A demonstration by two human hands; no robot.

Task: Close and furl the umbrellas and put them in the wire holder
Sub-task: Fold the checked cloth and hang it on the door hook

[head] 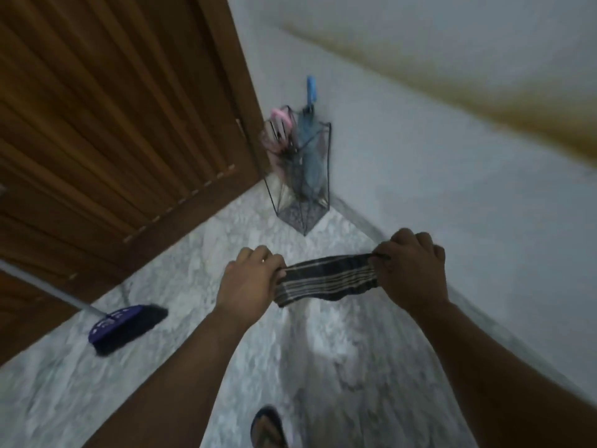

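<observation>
Both grips are closed around one folded umbrella [328, 281], a dark, pale-striped bundle stretched level between them just below the middle of the frame. At its left end the left hand [250, 281] has its fingers curled shut over the fabric, and at its right end the right hand [412, 270] is clenched the same way, knuckles up. Well above the hands, in the corner where the wooden door [106, 114] meets the pale wall [420, 176], the wire holder [298, 176] stands upright on the marble floor [200, 247]. It already carries a pink umbrella [279, 130] on its left side and a blue umbrella [310, 147] on its right, the blue handle rising above the rim. At lower left a purple broom [124, 328] lies on the floor, and a sandalled foot [268, 428] shows at the bottom edge.
</observation>
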